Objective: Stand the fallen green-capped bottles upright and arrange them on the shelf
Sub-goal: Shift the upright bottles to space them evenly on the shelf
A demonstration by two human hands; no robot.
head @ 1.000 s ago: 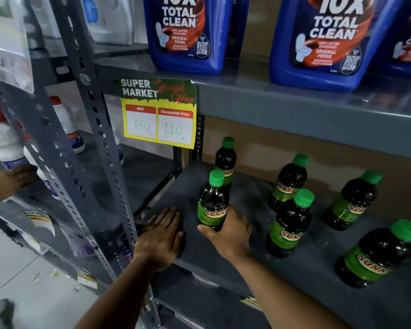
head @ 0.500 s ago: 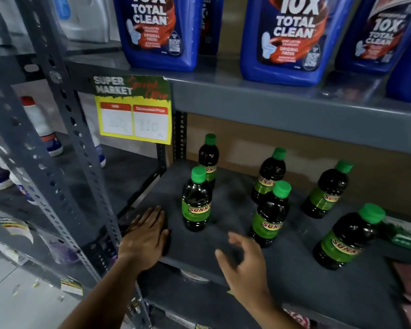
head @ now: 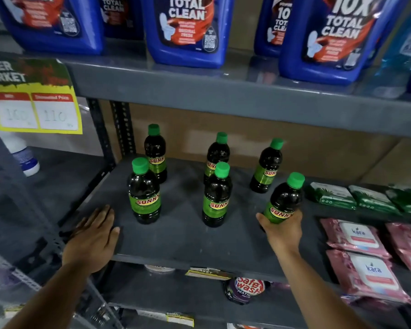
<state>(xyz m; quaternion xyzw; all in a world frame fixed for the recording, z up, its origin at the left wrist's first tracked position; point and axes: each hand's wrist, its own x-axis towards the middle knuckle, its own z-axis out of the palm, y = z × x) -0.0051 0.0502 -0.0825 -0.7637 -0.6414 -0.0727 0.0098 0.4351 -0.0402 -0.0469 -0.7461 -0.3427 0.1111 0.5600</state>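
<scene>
Several dark bottles with green caps and green SUNNY labels stand on the grey shelf [head: 180, 238]. Two stand at the left: a front bottle [head: 144, 191] and a back bottle [head: 155, 154]. Two more stand in the middle [head: 216, 195], and one stands at the back right [head: 267, 166]. My right hand [head: 282, 230] grips the base of the front right bottle [head: 285, 198], which leans slightly right. My left hand [head: 94, 236] lies flat, fingers apart, on the shelf's front left corner.
Large blue TOTAL CLEAN jugs [head: 188, 29] fill the shelf above. A yellow price tag [head: 33, 100] hangs at the upper left. Green packs [head: 332, 194] and pink kara wipes packs [head: 358, 236] lie to the right. A perforated steel upright [head: 17, 210] stands at the left.
My right hand let go of the front left bottle, moved right across the shelf and closed on the front right bottle. The view shifted right. My left hand stayed on the shelf corner.
</scene>
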